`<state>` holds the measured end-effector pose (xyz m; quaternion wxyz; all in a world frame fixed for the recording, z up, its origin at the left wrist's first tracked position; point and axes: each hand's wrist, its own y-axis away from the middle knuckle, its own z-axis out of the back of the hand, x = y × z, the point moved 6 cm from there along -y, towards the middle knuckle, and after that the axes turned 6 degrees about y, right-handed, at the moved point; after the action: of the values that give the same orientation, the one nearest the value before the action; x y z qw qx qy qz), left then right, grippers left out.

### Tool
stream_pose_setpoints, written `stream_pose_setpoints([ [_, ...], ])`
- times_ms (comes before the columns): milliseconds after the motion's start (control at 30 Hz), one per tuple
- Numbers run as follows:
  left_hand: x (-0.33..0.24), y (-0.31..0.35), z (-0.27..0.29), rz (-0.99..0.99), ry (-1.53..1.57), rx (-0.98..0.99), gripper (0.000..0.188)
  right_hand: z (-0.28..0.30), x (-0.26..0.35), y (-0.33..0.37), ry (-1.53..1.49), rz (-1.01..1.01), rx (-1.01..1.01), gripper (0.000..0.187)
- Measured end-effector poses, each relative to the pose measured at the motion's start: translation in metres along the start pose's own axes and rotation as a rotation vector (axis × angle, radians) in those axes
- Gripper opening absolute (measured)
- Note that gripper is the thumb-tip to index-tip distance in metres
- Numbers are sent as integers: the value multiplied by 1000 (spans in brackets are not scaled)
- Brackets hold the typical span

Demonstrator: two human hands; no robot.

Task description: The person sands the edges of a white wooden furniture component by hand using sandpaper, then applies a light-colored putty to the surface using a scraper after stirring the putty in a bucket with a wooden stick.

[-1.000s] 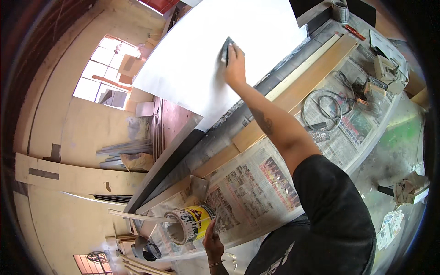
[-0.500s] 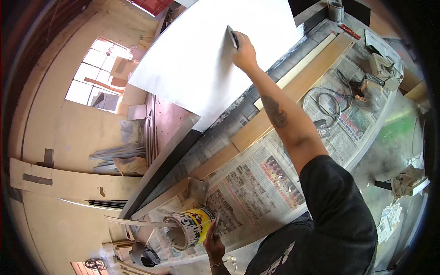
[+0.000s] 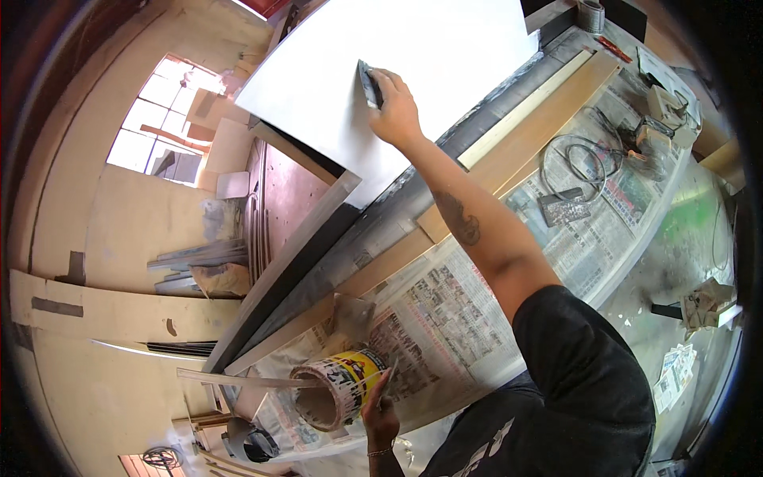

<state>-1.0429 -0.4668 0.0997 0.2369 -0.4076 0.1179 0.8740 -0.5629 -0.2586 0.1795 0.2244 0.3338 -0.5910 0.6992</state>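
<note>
Gripping a scraper (image 3: 367,83), the right hand (image 3: 395,111) has fingers curled round it, likely for firm control against the white board (image 3: 314,99) beneath them. The left hand (image 3: 381,421) bends its fingers beside the can (image 3: 352,378); I cannot tell their hold.

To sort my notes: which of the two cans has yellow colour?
The can by the left hand; its side shows yellow. The other can, top right, looks grey.
</note>
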Motion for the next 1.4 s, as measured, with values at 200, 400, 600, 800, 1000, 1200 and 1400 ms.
stream_pose_setpoints([
  [200, 15, 18, 19, 8, 89, -26, 58, -38, 53, 53, -48, 14, 15, 56],
  [400, 27, 39, 33, 61, 100, -81, 58, -75, 88, 103, -20, 62, 25, 61],
  [600, 12, 40, 31, -39, 23, -101, 45, -79, 74, 141, 56, 139, 246, 62],
  [800, 34, 35, 25, 141, 744, -490, 34, 23, 133, 199, -349, 264, 645, 70],
  [1000, -10, -17, -5, 204, 1128, -40, 28, 197, 198, 244, -827, 387, 1037, 77],
  [1200, -73, -62, -21, 213, 1367, 80, 35, 233, 93, 288, -419, 80, 1304, 68],
  [1400, -168, -82, -57, -714, 96, 3, 20, 239, 60, 255, -1214, -1622, 649, 30],
])
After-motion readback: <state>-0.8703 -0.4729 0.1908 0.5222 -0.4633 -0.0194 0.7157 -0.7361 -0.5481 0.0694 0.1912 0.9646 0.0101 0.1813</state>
